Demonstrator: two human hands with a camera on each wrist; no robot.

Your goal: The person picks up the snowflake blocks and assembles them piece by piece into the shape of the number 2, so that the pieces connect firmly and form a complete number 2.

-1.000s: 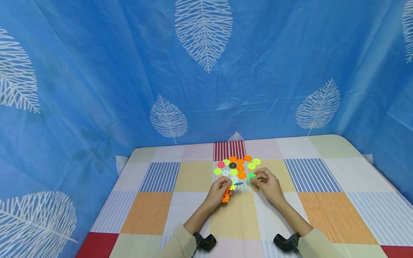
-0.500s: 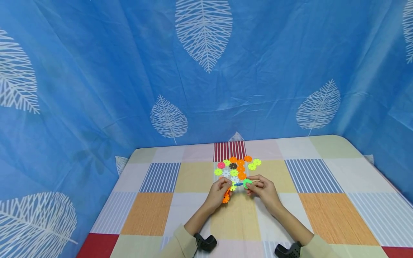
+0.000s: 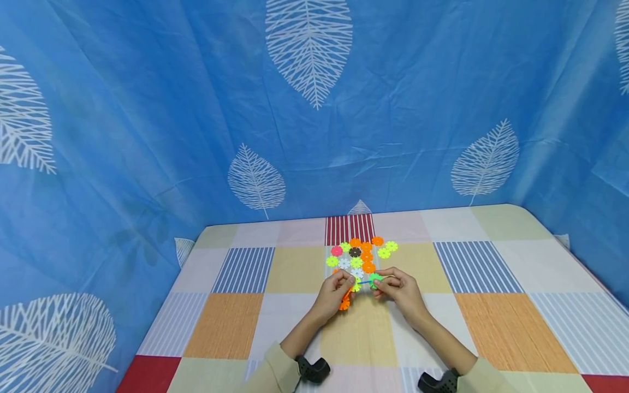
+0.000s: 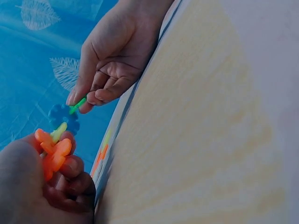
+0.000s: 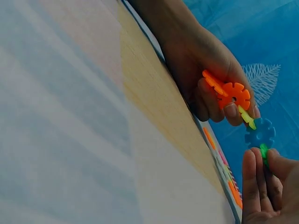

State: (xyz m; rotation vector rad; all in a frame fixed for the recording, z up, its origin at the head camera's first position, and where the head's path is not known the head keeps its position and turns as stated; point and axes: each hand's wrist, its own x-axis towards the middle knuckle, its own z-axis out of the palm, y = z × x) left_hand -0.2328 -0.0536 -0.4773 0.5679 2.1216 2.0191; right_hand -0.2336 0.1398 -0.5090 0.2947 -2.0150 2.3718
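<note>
My left hand (image 3: 331, 295) grips a short chain of interlocking notched plastic discs. In the right wrist view two orange discs (image 5: 236, 97) lie against its fingers, joined to a yellow disc (image 5: 245, 116) and then a blue disc (image 5: 260, 133) at the free end. My right hand (image 3: 405, 292) pinches a green disc (image 3: 375, 280) between thumb and fingertips. Seen from the left wrist, the green disc (image 4: 78, 106) stands edge-on at the rim of the blue disc (image 4: 61, 115), crosswise to it. Fingers cover parts of the yellow and orange discs.
Beyond the hands, several loose discs lie spread flat on the patchwork tablecloth (image 3: 292, 270): orange discs (image 3: 368, 267), yellow-green discs (image 3: 383, 253), a pink disc (image 3: 336, 251), a black disc (image 3: 355, 252) and white discs (image 3: 344, 263). A blue leaf-print curtain (image 3: 393, 109) hangs behind the table.
My right hand has come left and toward me, bringing the green disc up against the blue one. The left hand stays in place; the blue disc has turned slightly.
</note>
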